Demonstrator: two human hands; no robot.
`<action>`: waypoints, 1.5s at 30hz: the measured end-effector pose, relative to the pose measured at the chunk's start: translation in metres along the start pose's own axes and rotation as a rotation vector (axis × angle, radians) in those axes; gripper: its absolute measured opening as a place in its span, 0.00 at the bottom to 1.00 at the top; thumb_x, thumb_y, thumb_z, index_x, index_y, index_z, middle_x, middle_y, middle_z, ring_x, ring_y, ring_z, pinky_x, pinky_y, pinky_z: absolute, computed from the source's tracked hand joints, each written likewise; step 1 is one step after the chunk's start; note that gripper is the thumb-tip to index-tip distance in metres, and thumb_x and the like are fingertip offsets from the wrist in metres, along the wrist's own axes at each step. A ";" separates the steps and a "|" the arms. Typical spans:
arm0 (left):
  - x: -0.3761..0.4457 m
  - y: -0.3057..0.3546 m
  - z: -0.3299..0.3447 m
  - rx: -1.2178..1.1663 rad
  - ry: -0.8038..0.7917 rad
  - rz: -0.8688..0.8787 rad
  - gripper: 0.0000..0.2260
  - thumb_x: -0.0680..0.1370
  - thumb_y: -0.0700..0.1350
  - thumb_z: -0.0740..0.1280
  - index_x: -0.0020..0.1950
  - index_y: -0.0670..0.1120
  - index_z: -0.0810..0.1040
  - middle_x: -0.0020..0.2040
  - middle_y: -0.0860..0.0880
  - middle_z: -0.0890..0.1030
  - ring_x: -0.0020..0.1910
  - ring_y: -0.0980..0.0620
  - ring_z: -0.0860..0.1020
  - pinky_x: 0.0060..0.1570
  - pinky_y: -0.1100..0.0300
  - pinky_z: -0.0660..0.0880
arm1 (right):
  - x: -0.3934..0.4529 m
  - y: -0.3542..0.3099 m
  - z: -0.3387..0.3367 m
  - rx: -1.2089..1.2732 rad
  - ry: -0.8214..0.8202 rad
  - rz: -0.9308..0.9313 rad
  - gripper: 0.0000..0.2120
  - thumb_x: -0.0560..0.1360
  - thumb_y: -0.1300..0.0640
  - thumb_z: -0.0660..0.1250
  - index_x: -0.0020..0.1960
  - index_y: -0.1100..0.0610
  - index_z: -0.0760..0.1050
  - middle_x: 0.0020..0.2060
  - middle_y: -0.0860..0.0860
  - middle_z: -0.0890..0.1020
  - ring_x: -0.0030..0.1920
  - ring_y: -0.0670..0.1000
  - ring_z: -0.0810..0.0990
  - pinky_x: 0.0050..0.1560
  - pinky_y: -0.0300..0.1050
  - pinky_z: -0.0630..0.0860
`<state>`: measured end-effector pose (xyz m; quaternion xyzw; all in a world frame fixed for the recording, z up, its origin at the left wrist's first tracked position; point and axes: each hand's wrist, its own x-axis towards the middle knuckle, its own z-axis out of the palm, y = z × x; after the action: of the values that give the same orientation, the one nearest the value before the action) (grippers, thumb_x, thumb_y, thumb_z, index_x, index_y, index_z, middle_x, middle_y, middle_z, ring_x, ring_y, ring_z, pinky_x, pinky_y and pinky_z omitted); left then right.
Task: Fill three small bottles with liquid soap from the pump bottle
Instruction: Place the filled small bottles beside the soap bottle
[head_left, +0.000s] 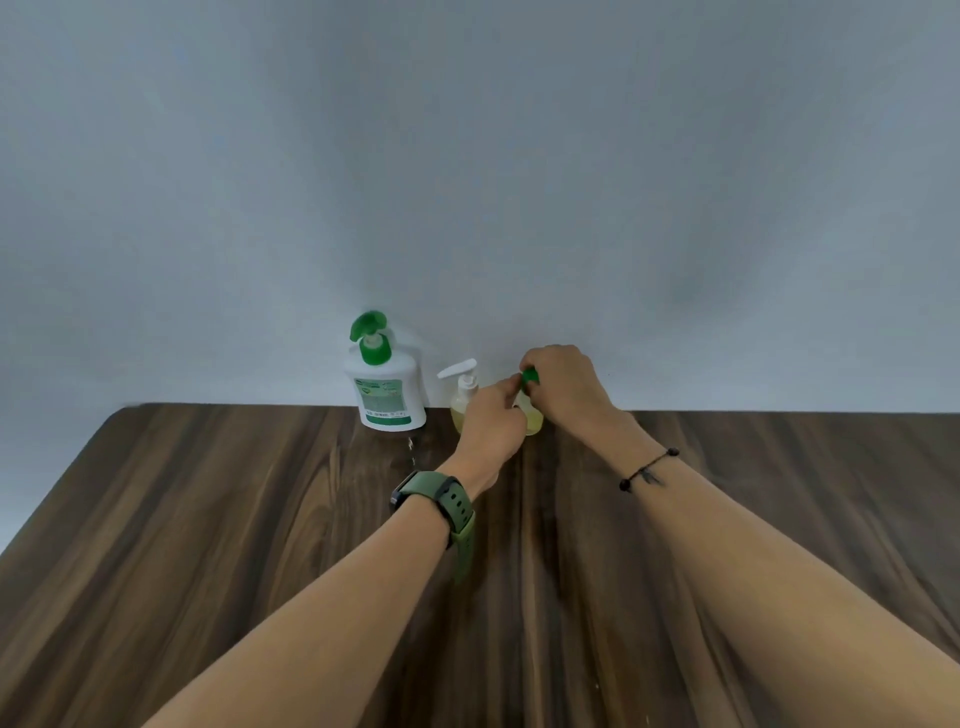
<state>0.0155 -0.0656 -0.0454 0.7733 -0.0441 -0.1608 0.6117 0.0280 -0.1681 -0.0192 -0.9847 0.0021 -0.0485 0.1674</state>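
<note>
A white pump bottle with a green pump head stands at the table's far edge by the wall. To its right stands a small clear bottle with a white pump, holding yellowish soap. Further right is another small bottle of yellowish soap, mostly hidden behind my hands. My left hand grips the body of that bottle. My right hand pinches its green cap on top. A third small bottle is not visible.
The dark wooden table runs to a plain grey-white wall. A few small drops glisten on the wood in front of the pump bottle. I wear a green-strapped watch on the left wrist and a thin black cord bracelet on the right.
</note>
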 end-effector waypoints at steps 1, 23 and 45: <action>0.001 -0.001 0.000 0.003 0.002 0.002 0.26 0.74 0.28 0.54 0.71 0.42 0.65 0.65 0.49 0.75 0.66 0.53 0.70 0.58 0.69 0.64 | 0.001 0.001 0.002 0.007 0.000 0.003 0.09 0.72 0.66 0.62 0.51 0.64 0.77 0.48 0.60 0.81 0.48 0.57 0.78 0.49 0.48 0.74; 0.005 -0.009 -0.014 0.061 0.030 0.011 0.30 0.71 0.25 0.52 0.71 0.43 0.64 0.44 0.62 0.71 0.38 0.69 0.68 0.30 0.83 0.65 | 0.006 -0.015 0.016 0.080 0.053 0.014 0.10 0.75 0.63 0.60 0.52 0.64 0.76 0.49 0.60 0.81 0.49 0.57 0.78 0.50 0.48 0.74; -0.026 0.023 -0.013 0.125 0.186 0.125 0.23 0.73 0.28 0.56 0.68 0.39 0.68 0.57 0.52 0.75 0.56 0.53 0.74 0.45 0.73 0.68 | -0.011 -0.014 -0.007 0.107 0.008 0.123 0.14 0.71 0.66 0.63 0.57 0.65 0.72 0.52 0.61 0.78 0.52 0.58 0.76 0.49 0.47 0.72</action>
<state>-0.0020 -0.0528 -0.0160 0.8172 -0.0451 -0.0467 0.5727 0.0158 -0.1567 -0.0086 -0.9722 0.0607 -0.0421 0.2223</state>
